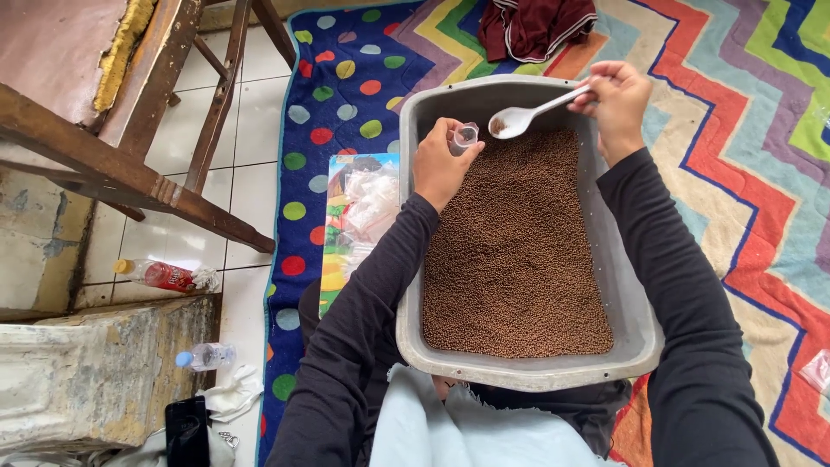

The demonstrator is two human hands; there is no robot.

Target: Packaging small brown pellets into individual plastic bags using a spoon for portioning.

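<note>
- Over the far end of one grey plastic tub (624,304), filled with small round brown pellets (514,251), two hands are seen.
- One small clear cup (465,137) is pinched in the left hand (441,164).
- One white plastic spoon (529,116), carrying some pellets, is gripped by the right hand (617,95).

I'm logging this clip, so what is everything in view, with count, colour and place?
Tub: one, grey, centre.
Pellets: many, brown, in tub.
Spoon: one, white, right hand.
Small cup: one, clear, left hand.
Plastic bags: several, clear, left of tub.
Mats: two, dotted blue, zigzag.
Garment: one, maroon, top.
Bottles: two, left floor.
Chair: one, wooden, top left.
Left hand: holds cup.
Right hand: holds spoon.
</note>
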